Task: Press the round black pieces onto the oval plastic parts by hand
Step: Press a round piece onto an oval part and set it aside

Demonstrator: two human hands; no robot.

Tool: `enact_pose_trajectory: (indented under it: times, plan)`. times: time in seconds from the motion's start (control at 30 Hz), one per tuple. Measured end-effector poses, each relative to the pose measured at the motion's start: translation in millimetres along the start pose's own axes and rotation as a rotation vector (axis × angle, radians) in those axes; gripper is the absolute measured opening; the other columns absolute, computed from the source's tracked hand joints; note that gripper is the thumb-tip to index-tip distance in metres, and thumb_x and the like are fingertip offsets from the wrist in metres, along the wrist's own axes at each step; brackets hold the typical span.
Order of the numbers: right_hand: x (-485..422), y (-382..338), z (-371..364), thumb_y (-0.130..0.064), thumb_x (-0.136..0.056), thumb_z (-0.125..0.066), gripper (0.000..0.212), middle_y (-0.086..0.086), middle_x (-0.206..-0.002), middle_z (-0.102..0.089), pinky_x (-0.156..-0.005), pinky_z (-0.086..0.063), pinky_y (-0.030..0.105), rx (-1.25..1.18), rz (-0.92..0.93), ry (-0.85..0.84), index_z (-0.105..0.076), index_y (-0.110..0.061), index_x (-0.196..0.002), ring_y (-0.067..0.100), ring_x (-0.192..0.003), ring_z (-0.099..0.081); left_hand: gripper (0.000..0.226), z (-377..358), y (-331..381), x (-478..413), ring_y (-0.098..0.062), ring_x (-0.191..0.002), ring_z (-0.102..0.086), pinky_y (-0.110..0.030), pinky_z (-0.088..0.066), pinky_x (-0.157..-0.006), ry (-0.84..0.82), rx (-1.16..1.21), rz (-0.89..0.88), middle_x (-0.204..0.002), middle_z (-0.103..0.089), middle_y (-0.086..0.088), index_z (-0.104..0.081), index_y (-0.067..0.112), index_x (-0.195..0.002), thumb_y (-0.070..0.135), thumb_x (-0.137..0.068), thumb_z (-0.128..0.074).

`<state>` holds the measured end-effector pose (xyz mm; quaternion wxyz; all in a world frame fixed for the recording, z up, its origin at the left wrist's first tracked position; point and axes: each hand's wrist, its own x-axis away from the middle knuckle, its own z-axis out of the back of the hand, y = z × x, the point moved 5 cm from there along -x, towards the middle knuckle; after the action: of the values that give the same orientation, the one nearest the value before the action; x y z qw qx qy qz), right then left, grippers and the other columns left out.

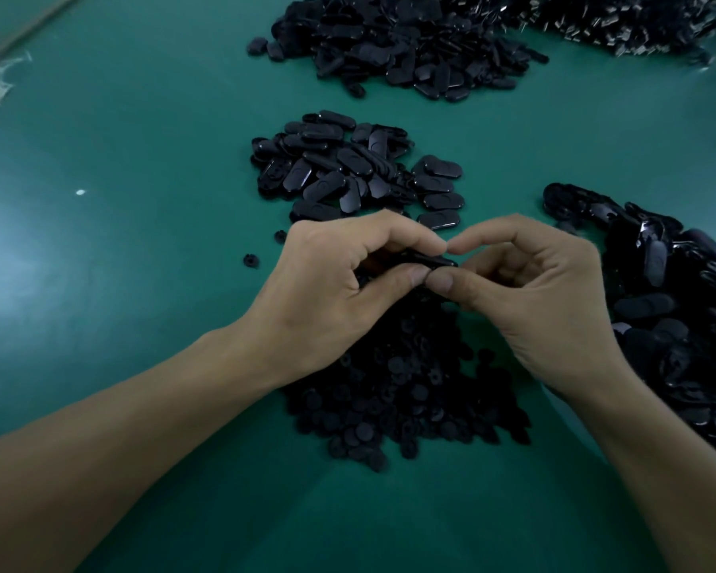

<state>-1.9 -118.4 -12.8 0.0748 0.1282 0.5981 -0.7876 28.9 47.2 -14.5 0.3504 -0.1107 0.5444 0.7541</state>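
Both hands meet at the centre of the green table over a heap of round black pieces. My left hand pinches a black oval plastic part between thumb and forefinger. My right hand pinches the same part from the right, thumb tip against the left thumb. Whether a round piece sits on the held part is hidden by the fingers. A pile of oval parts lies just beyond the hands, and another glossy pile of oval parts spreads at the right.
A large heap of black oval parts lies at the far edge, with a heap of small metal-pinned pieces to its right. Two stray round pieces sit left of my left hand. Green table surface stretches to the left.
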Motion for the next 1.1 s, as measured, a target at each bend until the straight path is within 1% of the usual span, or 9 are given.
enact_pose_trajectory:
  times: [0.1, 0.2, 0.3, 0.37, 0.53, 0.6, 0.77, 0.87, 1.1]
  plan:
    - [-0.4, 2.5, -0.5, -0.028, -0.072, -0.084, 0.018, 0.012, -0.066, -0.063, -0.052, -0.045, 0.029, 0.022, 0.024, -0.012, -0.073, -0.022, -0.085, 0.009, -0.054, -0.055, 0.03, -0.7, -0.3, 0.3, 0.005, -0.083, -0.069, -0.015, -0.054, -0.076, -0.022, 0.073, 0.055, -0.094, -0.068, 0.027, -0.065, 0.036, -0.107, 0.011, -0.092, -0.069]
    - [-0.3, 4.2, -2.6, -0.03, -0.074, -0.084, 0.016, 0.011, -0.071, -0.069, -0.057, -0.05, 0.038, 0.012, 0.028, 0.001, -0.074, -0.02, -0.082, 0.024, -0.056, -0.059, 0.029, -1.3, -4.4, 0.5, 0.0, -0.081, -0.07, -0.019, -0.055, -0.076, -0.029, 0.119, 0.14, -0.09, -0.072, 0.021, -0.065, 0.038, -0.101, 0.011, -0.09, -0.069]
    - [-0.7, 5.5, -3.9, -0.024, -0.079, -0.082, 0.01, 0.0, -0.078, -0.075, -0.064, -0.056, 0.026, 0.023, 0.033, -0.005, -0.075, -0.025, -0.086, 0.01, -0.065, -0.066, 0.025, -0.7, -9.8, 1.3, -0.011, -0.08, -0.073, -0.03, -0.061, -0.075, -0.014, 0.2, 0.224, -0.089, -0.075, 0.006, -0.067, 0.03, -0.102, 0.011, -0.087, -0.07]
    - [-1.2, 6.5, -3.8, -0.02, -0.083, -0.078, 0.013, -0.009, -0.08, -0.076, -0.067, -0.054, 0.019, 0.023, 0.024, -0.012, -0.074, -0.032, -0.087, 0.003, -0.069, -0.068, 0.024, 0.2, -11.8, 1.1, -0.02, -0.077, -0.074, -0.038, -0.062, -0.075, -0.005, 0.257, 0.273, -0.088, -0.076, 0.0, -0.068, 0.025, -0.104, 0.011, -0.085, -0.072]
    - [-1.4, 5.0, -3.6, -0.015, -0.085, -0.075, 0.016, -0.012, -0.077, -0.075, -0.064, -0.05, 0.012, -0.001, 0.019, -0.029, -0.072, -0.031, -0.088, 0.001, -0.066, -0.067, 0.031, -0.6, -14.7, 0.8, -0.031, -0.074, -0.073, -0.034, -0.063, -0.072, -0.006, 0.365, 0.333, -0.085, -0.076, -0.006, -0.066, 0.021, -0.108, 0.004, -0.083, -0.074]
    - [-1.6, 3.2, -4.6, -0.013, -0.085, -0.076, 0.017, -0.011, -0.077, -0.075, -0.063, -0.05, 0.011, -0.017, 0.014, -0.056, -0.073, -0.029, -0.089, 0.0, -0.065, -0.066, 0.034, -0.3, -16.2, 0.7, -0.032, -0.073, -0.073, -0.033, -0.063, -0.07, 0.001, 0.395, 0.355, -0.086, -0.077, -0.006, -0.066, 0.02, -0.11, 0.003, -0.082, -0.076]
    - [-3.0, 6.5, -6.0, -0.013, -0.083, -0.077, 0.014, -0.005, -0.07, -0.072, -0.058, -0.05, 0.016, -0.023, -0.042, -0.095, -0.073, -0.026, -0.084, 0.003, -0.06, -0.063, 0.036, 3.3, -19.9, -0.9, -0.02, -0.071, -0.074, -0.026, -0.06, -0.068, 0.038, 0.42, 0.402, -0.091, -0.078, -0.006, -0.068, 0.018, -0.105, 0.0, -0.076, -0.083]
    - [-3.0, 8.7, -6.4, -0.009, -0.084, -0.078, 0.013, 0.0, -0.068, -0.071, -0.056, -0.051, 0.017, -0.047, -0.071, -0.095, -0.072, -0.021, -0.083, 0.006, -0.058, -0.063, 0.034, 3.8, -21.5, -1.5, -0.022, -0.073, -0.074, -0.026, -0.06, -0.068, 0.038, 0.446, 0.424, -0.09, -0.078, -0.008, -0.069, 0.014, -0.102, -0.001, -0.075, -0.083]
    - [-3.0, 8.5, -5.8, -0.005, -0.083, -0.077, 0.015, -0.004, -0.065, -0.07, -0.056, -0.05, 0.015, -0.036, -0.098, -0.075, -0.071, -0.019, -0.08, 0.004, -0.056, -0.061, 0.026, 3.4, -22.3, -1.0, -0.019, -0.075, -0.074, -0.025, -0.06, -0.069, 0.008, 0.432, 0.417, -0.089, -0.077, -0.009, -0.072, 0.014, -0.094, -0.004, -0.078, -0.08]
